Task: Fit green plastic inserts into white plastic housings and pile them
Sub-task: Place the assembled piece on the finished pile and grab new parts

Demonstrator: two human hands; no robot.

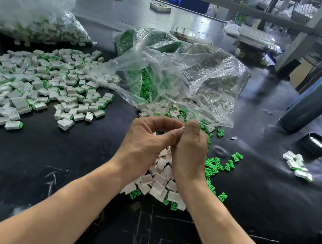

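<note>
Both forearms come in from the bottom edge and meet in the middle, raised a bit above the black tabletop (70, 171). The left hand (147, 138) has its back to the camera, fingers curled over in an arch with the fingertips meeting the right hand's up top. The right hand (190, 148) is upright, back facing the camera too, fingers bent in toward the left. Where the two grips meet there's a tiny sliver of a white piece (183, 127) pinched between the fingertips, so both hands look closed on the same little part, but honestly it's mostly hidden and I can't tell whether it's a housing alone or one with an insert in it. Directly under the wrists sits a heap of empty white housings (160, 180), with loose green inserts (215, 166) scattered just to the right of it and a few poking out at the near edge. Off to the left is the big spread-out pile of finished pieces (37, 83), white with green showing at the ends. Behind the hands a crumpled clear plastic bag (183, 77) lies open with more green and white parts inside. On the right there's a dark cylindrical flask (320, 102), its cap (317, 143) beside it, and a small cluster of assembled pieces (297, 166) near that.
</note>
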